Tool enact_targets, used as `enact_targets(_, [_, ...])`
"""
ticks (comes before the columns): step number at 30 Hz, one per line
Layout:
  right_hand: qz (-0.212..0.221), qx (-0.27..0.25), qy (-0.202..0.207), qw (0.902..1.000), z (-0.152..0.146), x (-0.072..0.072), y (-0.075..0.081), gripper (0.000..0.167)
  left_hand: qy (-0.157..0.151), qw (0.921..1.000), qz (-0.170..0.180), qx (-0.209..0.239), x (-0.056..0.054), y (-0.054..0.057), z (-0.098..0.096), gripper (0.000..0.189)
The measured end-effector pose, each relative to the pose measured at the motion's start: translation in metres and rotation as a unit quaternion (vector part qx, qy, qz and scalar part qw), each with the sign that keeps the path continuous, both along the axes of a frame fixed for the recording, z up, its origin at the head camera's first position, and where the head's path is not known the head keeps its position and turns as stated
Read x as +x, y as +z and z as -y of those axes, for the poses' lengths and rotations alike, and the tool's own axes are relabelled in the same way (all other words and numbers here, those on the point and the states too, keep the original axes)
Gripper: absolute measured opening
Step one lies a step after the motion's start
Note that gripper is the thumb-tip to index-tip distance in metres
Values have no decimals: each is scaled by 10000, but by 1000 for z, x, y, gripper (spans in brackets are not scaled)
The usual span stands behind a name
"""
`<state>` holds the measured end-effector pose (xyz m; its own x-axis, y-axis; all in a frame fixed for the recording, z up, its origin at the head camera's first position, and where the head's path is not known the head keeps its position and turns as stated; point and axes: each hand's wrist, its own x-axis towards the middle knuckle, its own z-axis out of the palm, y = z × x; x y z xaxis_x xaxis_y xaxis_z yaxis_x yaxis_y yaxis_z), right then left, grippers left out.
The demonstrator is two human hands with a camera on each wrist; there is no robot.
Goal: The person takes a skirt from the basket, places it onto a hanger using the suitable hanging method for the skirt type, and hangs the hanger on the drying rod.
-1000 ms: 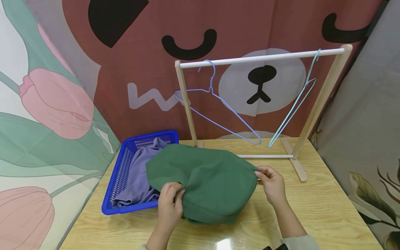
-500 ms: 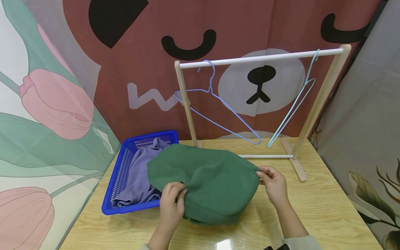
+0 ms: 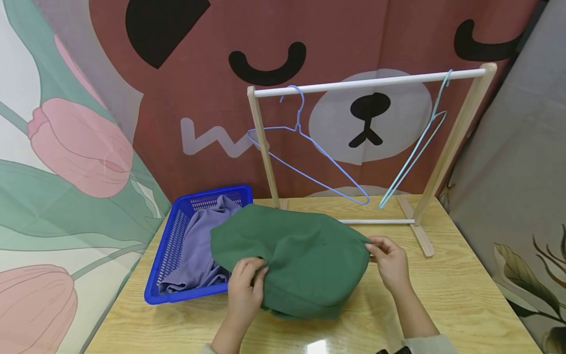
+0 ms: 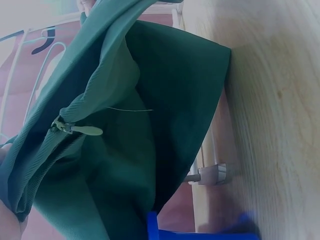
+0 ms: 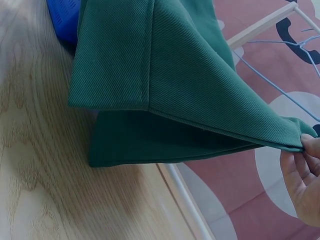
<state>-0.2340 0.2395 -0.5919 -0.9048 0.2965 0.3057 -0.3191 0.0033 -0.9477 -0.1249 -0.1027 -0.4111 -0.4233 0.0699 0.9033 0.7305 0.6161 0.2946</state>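
A folded piece of green cloth (image 3: 305,260) is held up over the front of the table, partly overlapping the basket. My left hand (image 3: 244,290) pinches its near left edge between thumb and fingers. At the right corner, my right hand (image 3: 391,265) pinches the cloth with thumb and fingertips, which the right wrist view also shows. A zipper with a pale pull tab (image 4: 87,130) is visible along the edge in the left wrist view. The cloth's exact kind cannot be told; its lower layers hang loose and partly hidden.
A blue basket (image 3: 155,265) on the left holds purple cloth (image 3: 199,246). Behind stands a wooden rack with a white rail (image 3: 376,82), bearing a blue hanger (image 3: 327,152) and a light-green hanger (image 3: 413,152). Printed curtains surround the wooden table (image 3: 460,295).
Both hands have shifted slightly to the right, carrying the green cloth with them and keeping their pinch. The basket, rack and hangers stay put.
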Motion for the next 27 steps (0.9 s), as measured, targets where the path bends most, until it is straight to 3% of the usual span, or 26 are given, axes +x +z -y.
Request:
enact_targets(1, [-96,-147,224,9996,5,11,19,18,-6,10000,25,-3,0,0,0,23])
enact_targets(5, [-229,-266,525,9980,10,24,45,15,-85,9998,175,3,2,-2,-1,21])
enact_targets(7, [-212,-440,712,9963,18,39,74,13,-135,9996,245,15,2,-2,-1,13])
enact_targets(8, [-245,-365,617,9971,15,35,67,13,-174,9994,292,38,2,-3,-1,8])
enact_targets(12, [-298,-486,752,9955,25,50,96,11,-256,9987,439,52,3,-3,-2,17])
enact_targets(13, [-304,-499,764,9954,23,47,91,11,-281,9984,484,61,4,-4,-3,19])
enact_targets(16, [-310,-367,623,9969,9,30,55,14,-272,9983,507,21,5,-4,-4,21])
enact_targets(18, [-194,-111,401,9989,2,19,33,16,-285,9982,520,19,5,-4,-4,21])
enact_targets(19, [-103,97,171,9998,-6,9,12,18,-301,9982,527,17,6,-4,-5,20])
enact_targets(20, [-81,256,6,9996,-8,4,1,19,-312,9981,534,8,6,-4,-5,21])
enact_targets(25, [122,448,-180,9988,-13,0,-7,22,-319,9976,609,-53,6,-7,-7,20])
enact_targets(26, [69,283,27,9996,-7,11,13,19,-294,9976,626,-78,6,-7,-7,19])
enact_targets(27, [96,274,44,9996,-8,11,14,19,-289,9975,643,-87,7,-8,-7,18])
